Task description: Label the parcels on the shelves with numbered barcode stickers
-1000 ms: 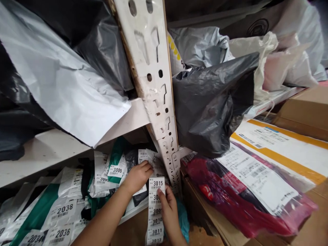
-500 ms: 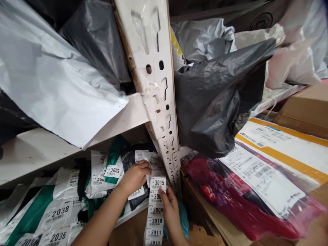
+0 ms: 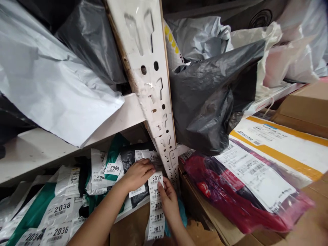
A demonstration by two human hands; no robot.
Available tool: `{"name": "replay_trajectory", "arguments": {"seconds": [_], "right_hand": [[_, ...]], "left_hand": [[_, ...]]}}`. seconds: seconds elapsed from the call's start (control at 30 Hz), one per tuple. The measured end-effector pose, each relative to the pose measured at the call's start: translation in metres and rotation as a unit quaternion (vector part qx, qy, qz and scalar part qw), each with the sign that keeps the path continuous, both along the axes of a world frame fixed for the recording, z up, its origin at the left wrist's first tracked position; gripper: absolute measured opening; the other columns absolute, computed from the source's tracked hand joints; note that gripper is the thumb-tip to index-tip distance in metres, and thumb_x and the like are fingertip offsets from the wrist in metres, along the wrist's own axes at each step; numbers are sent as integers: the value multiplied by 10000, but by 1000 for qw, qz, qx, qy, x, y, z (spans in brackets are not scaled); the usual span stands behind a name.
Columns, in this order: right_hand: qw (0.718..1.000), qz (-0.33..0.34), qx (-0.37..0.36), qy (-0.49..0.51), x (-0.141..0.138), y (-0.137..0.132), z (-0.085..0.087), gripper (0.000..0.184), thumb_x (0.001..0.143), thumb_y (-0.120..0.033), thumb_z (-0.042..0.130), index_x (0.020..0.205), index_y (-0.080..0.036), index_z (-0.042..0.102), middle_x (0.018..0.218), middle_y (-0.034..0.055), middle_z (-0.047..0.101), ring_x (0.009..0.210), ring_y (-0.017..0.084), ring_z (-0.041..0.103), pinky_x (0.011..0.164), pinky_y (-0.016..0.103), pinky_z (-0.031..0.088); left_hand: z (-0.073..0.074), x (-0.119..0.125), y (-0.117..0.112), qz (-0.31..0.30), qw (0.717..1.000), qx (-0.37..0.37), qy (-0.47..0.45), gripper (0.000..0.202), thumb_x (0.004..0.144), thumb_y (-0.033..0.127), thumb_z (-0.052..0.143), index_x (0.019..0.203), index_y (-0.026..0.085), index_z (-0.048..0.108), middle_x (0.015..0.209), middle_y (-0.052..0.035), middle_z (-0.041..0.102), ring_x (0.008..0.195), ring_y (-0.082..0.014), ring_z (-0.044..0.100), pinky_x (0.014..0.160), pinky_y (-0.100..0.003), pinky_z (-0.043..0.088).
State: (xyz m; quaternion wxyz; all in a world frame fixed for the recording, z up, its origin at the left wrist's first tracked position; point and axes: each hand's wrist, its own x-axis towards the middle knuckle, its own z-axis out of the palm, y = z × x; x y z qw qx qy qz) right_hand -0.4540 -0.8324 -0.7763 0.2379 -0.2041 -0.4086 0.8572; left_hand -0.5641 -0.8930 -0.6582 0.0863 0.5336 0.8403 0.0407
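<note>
A strip of numbered barcode labels (image 3: 155,218) hangs down in front of the lower shelf; its top label reads 3015. My right hand (image 3: 169,201) pinches the strip just below that label, thumb on the paper. My left hand (image 3: 138,174) rests with curled fingers on a dark parcel with a white shipping label (image 3: 147,155) on the lower shelf, its fingertips touching the top edge of the 3015 label. Both hands sit close to the foot of the white slotted shelf post (image 3: 151,89).
Labelled parcels 3009 (image 3: 114,168), 2038 (image 3: 61,207) and 2036 (image 3: 60,232) fill the lower shelf on the left. Grey and black poly bags (image 3: 212,99) crowd the upper shelf (image 3: 38,150). A red bagged parcel (image 3: 238,191) and cardboard boxes (image 3: 304,106) lie to the right.
My right hand has slid a little up the label strip. My left hand has shifted slightly right and down onto the 3015 label's top edge. The view has drifted slightly.
</note>
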Motion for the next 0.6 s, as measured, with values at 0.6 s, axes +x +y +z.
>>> {"name": "replay_trajectory", "arguments": {"seconds": [0.6], "right_hand": [[993, -37, 78, -80, -14, 4, -15, 399, 664, -568, 572, 655, -169, 581, 588, 1, 551, 586, 152, 470, 553, 265, 389]], "left_hand": [[-11, 5, 7, 24, 997, -34, 66, 271, 903, 319, 367, 889, 163, 588, 971, -84, 605, 963, -240, 547, 873, -381, 440]]}}
